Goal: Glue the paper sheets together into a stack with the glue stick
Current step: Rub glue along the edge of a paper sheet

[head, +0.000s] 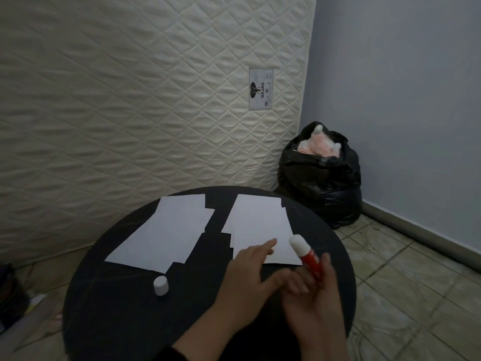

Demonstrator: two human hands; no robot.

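Two loose piles of white paper sheets lie on a round black table (109, 316): a left pile (166, 233) and a right pile (260, 225). My right hand (316, 306) grips a red glue stick (304, 252), its white tip uncapped and raised over the right pile's near corner. Beside it, my left hand (250, 269) reaches forward, and its straight index finger touches the near edge of the right pile. The glue stick's white cap (160, 285) stands on the table, just in front of the left pile.
A quilted cream mattress (130, 100) leans upright behind the table. A stuffed black plastic bag (322, 183) sits on the tiled floor in the corner by the blue wall. Dark clutter lies on the floor at far left.
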